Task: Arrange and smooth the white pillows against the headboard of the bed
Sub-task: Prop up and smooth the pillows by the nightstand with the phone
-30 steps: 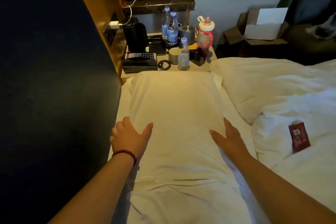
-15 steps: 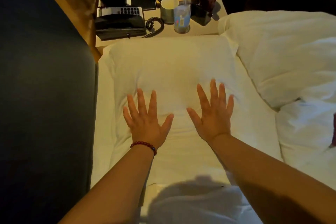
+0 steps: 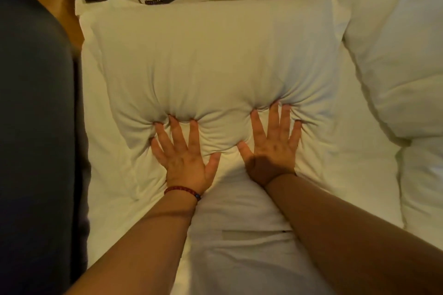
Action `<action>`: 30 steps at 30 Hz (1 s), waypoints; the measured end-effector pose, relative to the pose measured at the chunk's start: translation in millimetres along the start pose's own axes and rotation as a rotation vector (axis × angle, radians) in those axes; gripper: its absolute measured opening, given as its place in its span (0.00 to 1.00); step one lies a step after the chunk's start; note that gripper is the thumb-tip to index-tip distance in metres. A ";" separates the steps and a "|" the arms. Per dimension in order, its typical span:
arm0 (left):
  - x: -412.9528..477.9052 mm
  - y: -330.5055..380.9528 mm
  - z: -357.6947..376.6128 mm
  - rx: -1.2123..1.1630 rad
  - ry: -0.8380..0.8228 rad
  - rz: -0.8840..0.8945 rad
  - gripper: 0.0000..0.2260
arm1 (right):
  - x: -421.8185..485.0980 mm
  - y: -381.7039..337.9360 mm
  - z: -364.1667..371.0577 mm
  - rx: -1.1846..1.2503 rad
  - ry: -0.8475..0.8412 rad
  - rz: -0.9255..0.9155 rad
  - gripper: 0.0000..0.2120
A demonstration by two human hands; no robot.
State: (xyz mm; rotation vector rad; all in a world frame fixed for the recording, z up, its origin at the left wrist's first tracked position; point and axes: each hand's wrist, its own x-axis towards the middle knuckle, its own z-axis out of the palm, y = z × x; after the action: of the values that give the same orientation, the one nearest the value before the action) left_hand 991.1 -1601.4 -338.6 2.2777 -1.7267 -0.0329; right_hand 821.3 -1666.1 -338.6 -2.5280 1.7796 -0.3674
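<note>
Fingers (image 3: pixel 176 130) of both hands splay flat on pillow (image 3: pixel 215 60), headboard (image 3: pixel 36 127) alongside, gripping nothing.

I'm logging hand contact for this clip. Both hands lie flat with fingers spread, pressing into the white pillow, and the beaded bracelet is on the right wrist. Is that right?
Not quite. The beaded bracelet is on the left wrist, as the head view shows. The rest holds: the left hand and right hand lie flat, fingers spread, pressing into the white pillow.

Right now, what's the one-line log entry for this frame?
phase: smoothing | left hand: flat, pressing pillow | right hand: flat, pressing pillow | headboard: beside pillow
</note>
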 end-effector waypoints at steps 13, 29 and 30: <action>2.6 -0.7 3.2 0.008 -0.044 -0.058 0.30 | 4.2 -1.8 5.3 0.014 -0.095 -0.011 0.30; 2.5 -4.3 15.9 0.014 -0.049 -0.052 0.31 | 4.4 -0.8 19.9 0.071 -0.169 -0.048 0.30; 2.8 -4.2 14.4 0.012 -0.044 -0.049 0.31 | 4.6 -1.2 20.2 0.067 -0.172 -0.047 0.30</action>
State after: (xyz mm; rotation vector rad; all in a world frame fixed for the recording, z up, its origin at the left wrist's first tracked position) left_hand 993.2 -1606.1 -353.0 2.3441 -1.6969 -0.0834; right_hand 828.1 -1672.2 -357.3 -2.4749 1.6224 -0.2009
